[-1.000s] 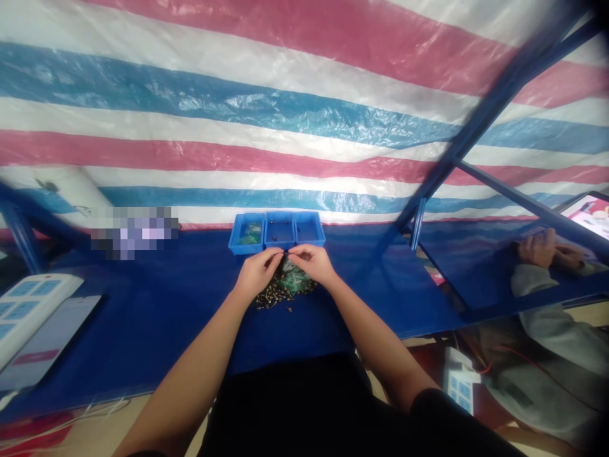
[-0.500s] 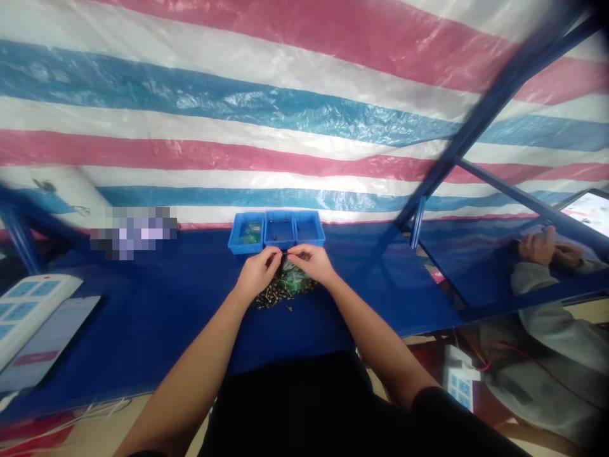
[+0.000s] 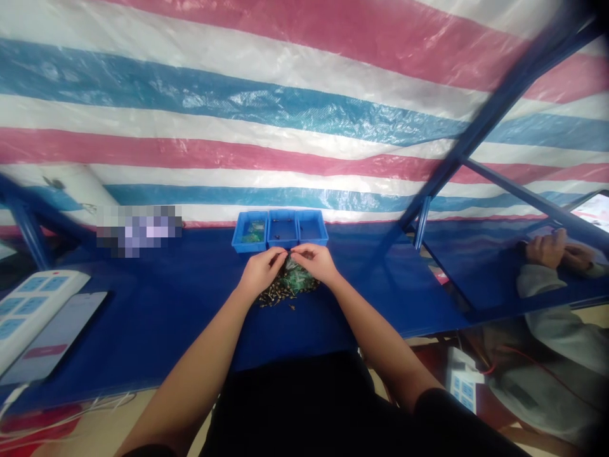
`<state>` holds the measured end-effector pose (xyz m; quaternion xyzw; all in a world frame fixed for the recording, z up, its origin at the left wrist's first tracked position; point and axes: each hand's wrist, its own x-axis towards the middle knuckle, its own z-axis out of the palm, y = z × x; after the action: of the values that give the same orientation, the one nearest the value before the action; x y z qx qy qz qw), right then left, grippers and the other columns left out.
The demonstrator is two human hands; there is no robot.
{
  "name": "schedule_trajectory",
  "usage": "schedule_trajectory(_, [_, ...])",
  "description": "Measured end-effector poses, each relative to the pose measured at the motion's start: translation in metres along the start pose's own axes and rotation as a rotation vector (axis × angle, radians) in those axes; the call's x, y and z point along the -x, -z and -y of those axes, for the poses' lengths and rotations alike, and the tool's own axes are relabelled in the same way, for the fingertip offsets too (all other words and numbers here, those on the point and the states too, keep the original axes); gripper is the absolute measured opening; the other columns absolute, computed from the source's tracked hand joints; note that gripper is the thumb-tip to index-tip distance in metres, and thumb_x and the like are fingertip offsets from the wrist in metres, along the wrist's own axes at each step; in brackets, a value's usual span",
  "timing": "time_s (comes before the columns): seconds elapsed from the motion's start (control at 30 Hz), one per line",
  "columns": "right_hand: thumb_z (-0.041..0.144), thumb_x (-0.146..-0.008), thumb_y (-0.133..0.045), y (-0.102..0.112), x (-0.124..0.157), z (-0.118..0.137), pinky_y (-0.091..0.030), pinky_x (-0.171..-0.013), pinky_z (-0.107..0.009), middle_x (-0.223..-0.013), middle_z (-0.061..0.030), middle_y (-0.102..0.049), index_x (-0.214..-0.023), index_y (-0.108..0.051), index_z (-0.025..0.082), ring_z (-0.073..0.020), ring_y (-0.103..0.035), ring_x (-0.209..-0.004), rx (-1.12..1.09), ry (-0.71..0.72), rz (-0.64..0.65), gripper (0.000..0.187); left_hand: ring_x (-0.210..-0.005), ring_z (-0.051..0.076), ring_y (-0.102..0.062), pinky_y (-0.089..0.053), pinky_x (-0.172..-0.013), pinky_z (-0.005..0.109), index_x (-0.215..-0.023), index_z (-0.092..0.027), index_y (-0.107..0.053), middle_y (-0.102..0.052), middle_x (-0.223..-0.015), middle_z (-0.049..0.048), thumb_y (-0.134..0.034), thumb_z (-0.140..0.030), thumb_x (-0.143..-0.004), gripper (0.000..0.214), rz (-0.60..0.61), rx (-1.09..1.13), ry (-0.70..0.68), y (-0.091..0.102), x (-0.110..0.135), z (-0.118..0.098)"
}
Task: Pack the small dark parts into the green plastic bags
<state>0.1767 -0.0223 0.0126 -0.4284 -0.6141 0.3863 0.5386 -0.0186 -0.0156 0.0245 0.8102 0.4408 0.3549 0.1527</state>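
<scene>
My left hand [image 3: 259,271] and my right hand [image 3: 316,262] meet at the fingertips, pinching a small dark part [image 3: 288,253] between them. Just below them lies a heap of small dark and brass-coloured parts [image 3: 275,296], partly on a green, glossy packet [image 3: 297,280]. My hands hide the heap's upper edge. Beyond the fingertips stands a blue plastic tray [image 3: 280,229] with three compartments. Its left compartment holds something green, and the middle one has a few small dark bits.
All this rests on a blue table [image 3: 380,292]. A white power strip [image 3: 28,311] and a phone [image 3: 61,336] lie at the left. A striped tarpaulin [image 3: 238,108] hangs behind, crossed by blue metal bars [image 3: 490,120]. At the right are a co-worker's hands [image 3: 556,251] and grey sleeve [image 3: 542,282].
The whole view has shifted slightly, with the tray and heap sitting a little further right. My hands stay together at the fingertips above the heap.
</scene>
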Motion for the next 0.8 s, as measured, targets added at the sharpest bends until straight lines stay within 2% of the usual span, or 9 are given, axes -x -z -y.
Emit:
schedule_trajectory(0.17, [0.04, -0.075, -0.073, 0.0004, 0.0005, 0.0025, -0.057, -0.071, -0.03, -0.088, -0.0062, -0.074, -0.102, -0.073, 0.018, -0.0162, -0.068, -0.072, -0.009, 0.001, 0.004, 0.034, -0.071, 0.014, -0.065, -0.047, -0.068, 0.023, -0.099, -0.023, -0.067, -0.072, -0.087, 0.0005, -0.046, -0.044, -0.095, 0.03, 0.0, -0.018, -0.014, -0.0011, -0.0003, -0.0002])
schedule_trajectory(0.33, [0.04, -0.076, -0.072, 0.0007, 0.0007, 0.0049, -0.057, -0.073, -0.031, -0.089, -0.0075, -0.074, -0.093, -0.074, 0.017, -0.018, -0.069, -0.076, 0.027, 0.007, -0.013, 0.029, -0.078, 0.016, -0.067, -0.049, -0.073, 0.024, -0.102, -0.024, -0.069, -0.074, -0.095, 0.002, -0.045, -0.044, -0.096, 0.032, -0.019, -0.01, -0.031, -0.0025, -0.0007, 0.0003])
schedule_trajectory(0.47, [0.043, -0.075, -0.072, 0.0007, 0.0003, 0.0044, -0.058, -0.073, -0.031, -0.088, -0.0074, -0.074, -0.092, -0.073, 0.017, -0.0184, -0.07, -0.076, 0.0, -0.007, -0.017, 0.031, -0.071, 0.015, -0.067, -0.05, -0.07, 0.024, -0.111, -0.024, -0.067, -0.074, -0.09, 0.0013, -0.049, -0.046, -0.093, 0.033, -0.04, -0.001, -0.006, -0.0035, -0.0005, 0.002])
schedule_trajectory(0.57, [0.044, -0.075, -0.072, 0.0003, 0.0003, 0.0032, -0.058, -0.073, -0.031, -0.088, -0.0073, -0.074, -0.092, -0.073, 0.017, -0.0181, -0.07, -0.076, -0.01, -0.018, -0.005, 0.031, -0.072, 0.015, -0.066, -0.05, -0.072, 0.024, -0.107, -0.023, -0.068, -0.073, -0.092, 0.0018, -0.049, -0.046, -0.094, 0.032, -0.062, 0.006, -0.022, -0.0036, -0.0006, 0.0022])
schedule_trajectory(0.7, [0.044, -0.075, -0.072, -0.0002, 0.0002, 0.0012, -0.057, -0.073, -0.03, -0.088, -0.0072, -0.074, -0.091, -0.072, 0.017, -0.0173, -0.069, -0.075, -0.009, -0.006, 0.01, 0.032, -0.066, 0.013, -0.063, -0.048, -0.066, 0.023, -0.106, -0.022, -0.066, -0.069, -0.077, -0.0003, -0.047, -0.045, -0.094, 0.032, -0.058, 0.018, -0.02, -0.0031, -0.0006, 0.0013])
schedule_trajectory(0.8, [0.045, -0.075, -0.072, -0.0002, 0.0, 0.0003, -0.057, -0.073, -0.03, -0.088, -0.0071, -0.074, -0.091, -0.072, 0.017, -0.017, -0.069, -0.075, -0.009, -0.004, 0.017, 0.032, -0.065, 0.012, -0.062, -0.047, -0.065, 0.022, -0.106, -0.023, -0.065, -0.067, -0.074, -0.0015, -0.048, -0.045, -0.094, 0.03, -0.05, 0.026, -0.005, -0.0027, -0.0003, 0.001])
